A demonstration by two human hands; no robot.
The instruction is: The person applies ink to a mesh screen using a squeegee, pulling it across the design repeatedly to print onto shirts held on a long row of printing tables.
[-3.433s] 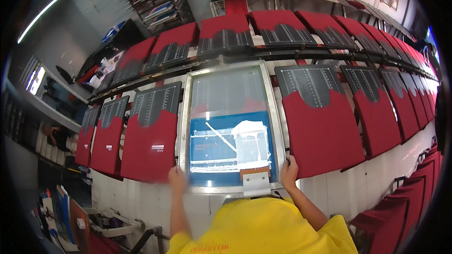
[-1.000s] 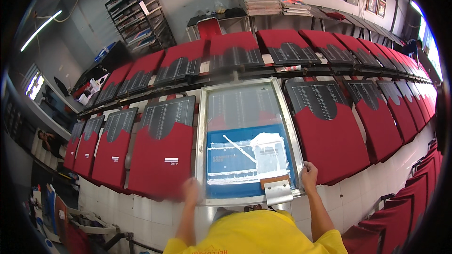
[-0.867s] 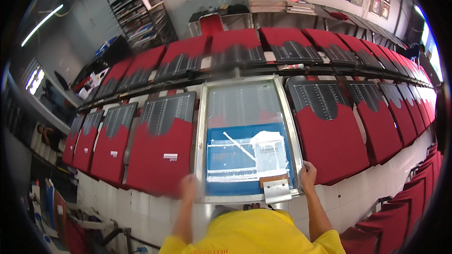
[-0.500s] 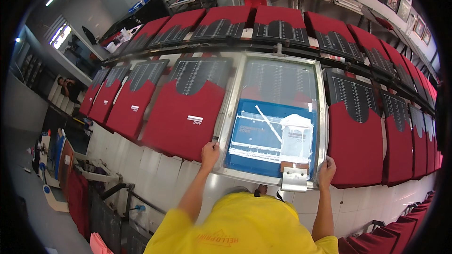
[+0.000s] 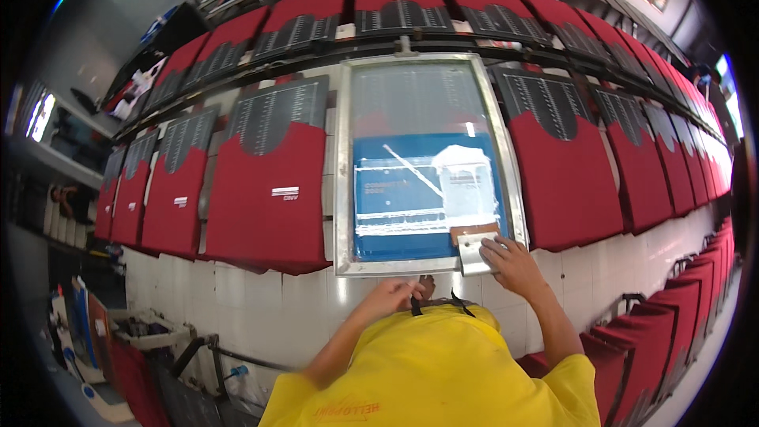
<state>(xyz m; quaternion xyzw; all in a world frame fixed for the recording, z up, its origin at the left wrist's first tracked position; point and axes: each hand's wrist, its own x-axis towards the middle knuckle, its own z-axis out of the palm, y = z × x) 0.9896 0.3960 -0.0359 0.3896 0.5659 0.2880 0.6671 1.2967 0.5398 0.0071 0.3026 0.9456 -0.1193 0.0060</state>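
Observation:
A metal-framed printing screen (image 5: 343, 190) lies over one of the shirt boards in front of me. Its lower part has a blue stencil (image 5: 395, 249), with thick white ink (image 5: 462, 156) smeared over it in streaks and a patch. A squeegee (image 5: 476, 256) with a metal holder and brown blade rests at the screen's near right corner. My right hand (image 5: 518, 267) grips the holder's right side. Close to my waist, my left hand (image 5: 389, 297) is off the frame. Its fingers are curled beside a black strap (image 5: 416, 307); whether they hold it is unclear.
Dark red shirts lie on boards on both sides, such as one at left (image 5: 265, 205) with a small white print and one at right (image 5: 565, 178) showing no print. Another row (image 5: 399, 4) stands behind a dark rail. More red fabric (image 5: 624, 348) hangs at the lower right.
Both hands have let go of the screen frame's sides. The right hand has taken hold of the squeegee; the left has drawn back to my waist. The whole view has shifted.

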